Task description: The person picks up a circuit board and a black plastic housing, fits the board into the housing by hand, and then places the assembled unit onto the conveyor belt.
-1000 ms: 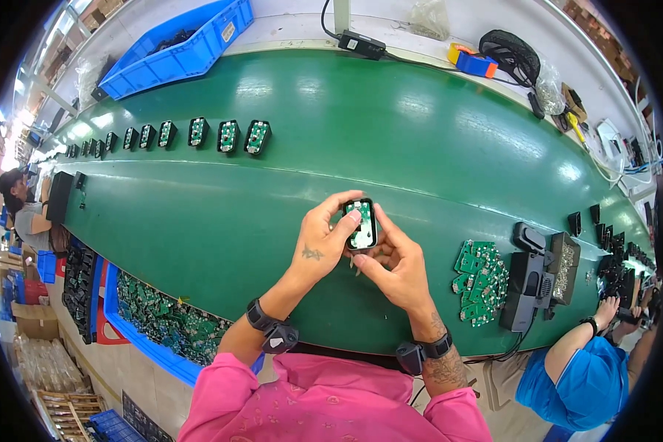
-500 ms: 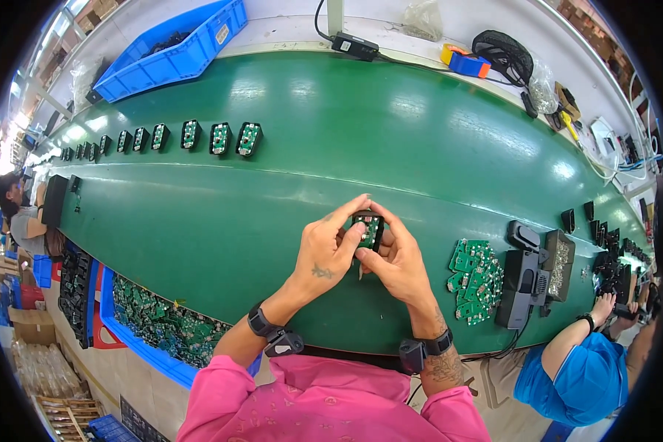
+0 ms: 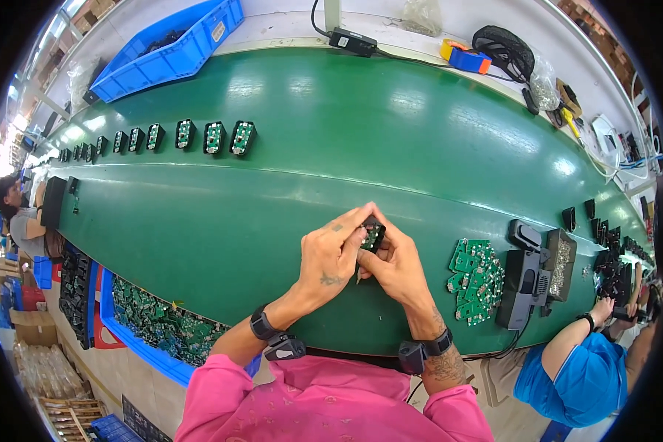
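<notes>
Over the middle of the green bench, a small black plastic housing with a green circuit board in it is held between my two hands. My left hand grips its left side, the thumb pressing on the board. Closed around the right and lower side is my right hand, with the fingertips of both hands meeting at the far end. The fingers cover much of the housing. A thin pale tip pokes out below the right thumb; what it belongs to is hidden.
Black housings with boards stand in a row at the far left. To my right lie loose green boards, a black device and a tray of small parts. A blue bin of boards sits below the left edge. Co-workers sit at both sides.
The housing has tilted within my hands, and my fingers now cover more of its board. Both hands otherwise stay in nearly the same place.
</notes>
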Motion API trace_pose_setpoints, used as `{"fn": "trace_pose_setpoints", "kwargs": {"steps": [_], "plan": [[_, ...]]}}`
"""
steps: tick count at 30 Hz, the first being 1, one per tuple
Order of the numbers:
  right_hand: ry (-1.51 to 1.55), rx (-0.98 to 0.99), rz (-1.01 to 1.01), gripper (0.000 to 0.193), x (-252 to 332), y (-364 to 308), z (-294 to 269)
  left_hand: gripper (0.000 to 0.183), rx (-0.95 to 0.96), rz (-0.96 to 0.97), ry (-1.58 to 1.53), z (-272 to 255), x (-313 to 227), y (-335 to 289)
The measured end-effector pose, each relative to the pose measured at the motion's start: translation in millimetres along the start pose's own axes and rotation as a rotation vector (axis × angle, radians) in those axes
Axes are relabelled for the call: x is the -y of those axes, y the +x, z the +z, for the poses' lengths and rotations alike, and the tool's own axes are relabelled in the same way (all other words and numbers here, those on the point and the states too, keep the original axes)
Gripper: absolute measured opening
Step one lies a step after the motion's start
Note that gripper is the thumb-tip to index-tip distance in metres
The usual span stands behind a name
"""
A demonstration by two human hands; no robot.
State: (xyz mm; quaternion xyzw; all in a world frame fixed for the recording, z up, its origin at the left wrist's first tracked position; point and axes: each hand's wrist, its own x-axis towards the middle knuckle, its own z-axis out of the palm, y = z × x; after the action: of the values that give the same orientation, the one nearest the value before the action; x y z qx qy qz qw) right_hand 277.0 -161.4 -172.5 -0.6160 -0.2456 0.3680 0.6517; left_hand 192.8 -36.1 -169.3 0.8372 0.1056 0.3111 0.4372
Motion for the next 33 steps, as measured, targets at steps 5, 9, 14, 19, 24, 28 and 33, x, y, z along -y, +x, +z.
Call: {"fn": "trace_pose_setpoints", "kwargs": {"steps": [5,9,14,19,24,28,33], "plan": [[0.106,0.003,-0.070,0.070,4.6,-2.6,-4.9,0.049,0.195,-0.114,-0.345,-11.4,1.3,14.7],[0.163,0.138,-0.124,0.064,4.0,-3.0,-15.3,0.063,0.419,-0.180,-0.468,-28.8,0.2,21.7],[0.174,0.074,-0.112,0.066,3.3,-5.4,-9.1,0.063,0.414,-0.251,-0.492,-22.3,-3.4,20.2],[0.296,0.034,-0.199,0.071,-4.0,-5.5,-11.9,0.062,0.314,0.019,-0.212,-21.4,0.0,18.6],[0.764,0.159,-0.114,0.075,-1.3,-5.8,-10.6,0.063,0.116,0.304,0.262,-18.1,-14.8,11.2],[0.606,0.147,-0.108,0.067,0.3,-5.2,-11.7,0.072,0.123,0.021,0.031,-18.4,-15.7,15.5],[0.063,-0.148,-0.192,0.053,-2.6,-7.1,-10.0,0.064,0.206,-0.147,-0.290,-16.9,-6.2,16.7]]}}
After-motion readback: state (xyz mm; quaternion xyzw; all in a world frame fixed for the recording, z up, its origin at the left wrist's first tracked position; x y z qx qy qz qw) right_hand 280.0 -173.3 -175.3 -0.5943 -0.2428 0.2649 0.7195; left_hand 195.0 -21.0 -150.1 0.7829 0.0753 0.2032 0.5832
